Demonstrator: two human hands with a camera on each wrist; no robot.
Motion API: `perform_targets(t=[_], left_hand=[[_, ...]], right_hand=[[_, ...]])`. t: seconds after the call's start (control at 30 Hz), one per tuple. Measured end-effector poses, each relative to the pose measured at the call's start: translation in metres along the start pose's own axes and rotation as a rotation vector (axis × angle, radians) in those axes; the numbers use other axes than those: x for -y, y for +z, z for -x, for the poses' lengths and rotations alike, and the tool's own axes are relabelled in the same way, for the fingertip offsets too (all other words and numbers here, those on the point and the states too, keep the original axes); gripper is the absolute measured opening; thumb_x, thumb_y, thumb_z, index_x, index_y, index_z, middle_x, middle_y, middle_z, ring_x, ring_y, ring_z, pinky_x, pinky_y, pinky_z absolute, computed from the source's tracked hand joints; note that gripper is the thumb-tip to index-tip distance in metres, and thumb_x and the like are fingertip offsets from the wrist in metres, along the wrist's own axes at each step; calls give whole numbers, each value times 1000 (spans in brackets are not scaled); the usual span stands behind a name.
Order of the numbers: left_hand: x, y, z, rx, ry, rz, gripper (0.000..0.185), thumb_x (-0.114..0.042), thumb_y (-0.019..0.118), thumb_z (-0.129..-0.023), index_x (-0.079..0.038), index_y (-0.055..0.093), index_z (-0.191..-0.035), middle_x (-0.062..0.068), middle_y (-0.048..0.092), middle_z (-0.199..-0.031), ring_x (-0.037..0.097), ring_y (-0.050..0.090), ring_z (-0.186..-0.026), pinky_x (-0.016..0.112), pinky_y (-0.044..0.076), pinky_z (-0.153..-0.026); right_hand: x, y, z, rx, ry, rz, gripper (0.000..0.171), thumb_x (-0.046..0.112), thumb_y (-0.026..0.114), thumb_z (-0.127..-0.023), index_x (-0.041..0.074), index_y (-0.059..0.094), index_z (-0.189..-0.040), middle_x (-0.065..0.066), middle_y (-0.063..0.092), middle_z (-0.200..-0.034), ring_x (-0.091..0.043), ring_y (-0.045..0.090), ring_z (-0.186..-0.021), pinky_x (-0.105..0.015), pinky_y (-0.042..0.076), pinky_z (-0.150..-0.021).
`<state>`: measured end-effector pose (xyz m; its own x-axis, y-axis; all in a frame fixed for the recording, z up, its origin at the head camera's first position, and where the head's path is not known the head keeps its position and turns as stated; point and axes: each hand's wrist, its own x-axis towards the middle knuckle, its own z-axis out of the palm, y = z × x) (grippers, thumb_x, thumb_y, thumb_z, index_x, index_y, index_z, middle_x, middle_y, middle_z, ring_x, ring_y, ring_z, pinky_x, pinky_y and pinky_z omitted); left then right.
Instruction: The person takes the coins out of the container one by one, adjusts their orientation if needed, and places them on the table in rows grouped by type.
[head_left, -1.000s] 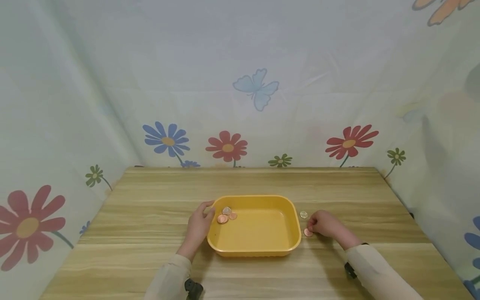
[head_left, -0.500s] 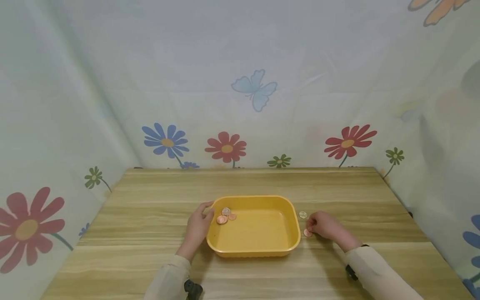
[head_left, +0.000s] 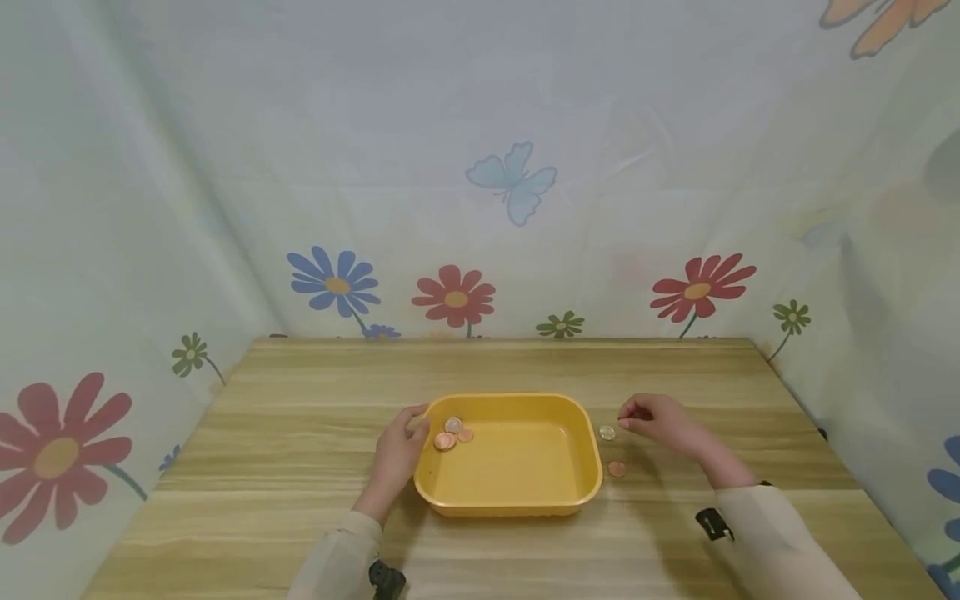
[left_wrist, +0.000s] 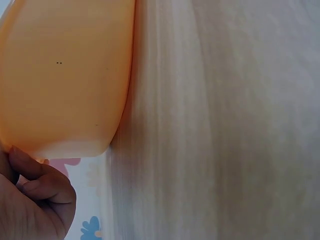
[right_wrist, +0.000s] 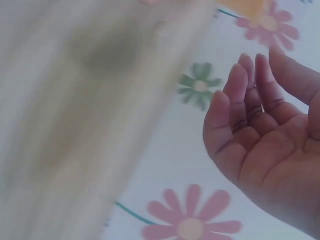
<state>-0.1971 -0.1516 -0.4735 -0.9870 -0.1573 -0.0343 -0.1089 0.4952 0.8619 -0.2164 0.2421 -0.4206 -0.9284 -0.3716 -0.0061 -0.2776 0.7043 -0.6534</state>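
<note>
- While the yellow tray (head_left: 517, 500) sits mid-table, the left hand (head_left: 399, 454) curls its fingers around the tray's left rim, beside the coins (head_left: 452, 432) inside.
- Right of the tray, a silver coin (head_left: 607, 432) and a copper coin (head_left: 617, 469) lie on the wooden table (head_left: 300, 433).
- Just beside the silver coin, the right hand (head_left: 658, 419) hovers, fingers loosely bent, holding nothing.

No writing, label, brand, number or sign can be read in any view. The coins (head_left: 452, 432) in the yellow tray (head_left: 510, 503) are too small to make out any marking, and the wall cloth (head_left: 480, 167) behind the tray bears only flowers and butterflies.
</note>
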Motion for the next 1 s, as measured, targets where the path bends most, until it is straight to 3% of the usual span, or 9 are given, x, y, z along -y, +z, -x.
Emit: perform_targets(t=[0.2,0.43,1.0], left_hand=[[0,0,-1,-3,4,1,39,-20,53,-106,-6,58,-141,28,71,-112,27,70,-85,30,55,-66],[0,1,0,-11,5,3,38,-18,54,-105,-5,59,-140,27,72,-105,23,67,-79,27,52,-62],[0,2,0,-26,20,-6,38,-18,55,-104,-4,60,-138,26,72,-99,22,66,-75,26,51,-60]], right_hand=[[28,-19,-5,-42,-30,60,14,15,65,-100,2,70,-102,-8,69,-94,-15,55,-85,-28,50,-76],[64,-25,-15,9,-53,59,17,20,63,-101,5,70,-106,-8,70,-97,-17,57,-88,-32,51,-79],[112,10,-66,182,-160,75,21,17,62,-102,1,72,-113,-12,75,-106,-16,62,-88,-33,56,-85]])
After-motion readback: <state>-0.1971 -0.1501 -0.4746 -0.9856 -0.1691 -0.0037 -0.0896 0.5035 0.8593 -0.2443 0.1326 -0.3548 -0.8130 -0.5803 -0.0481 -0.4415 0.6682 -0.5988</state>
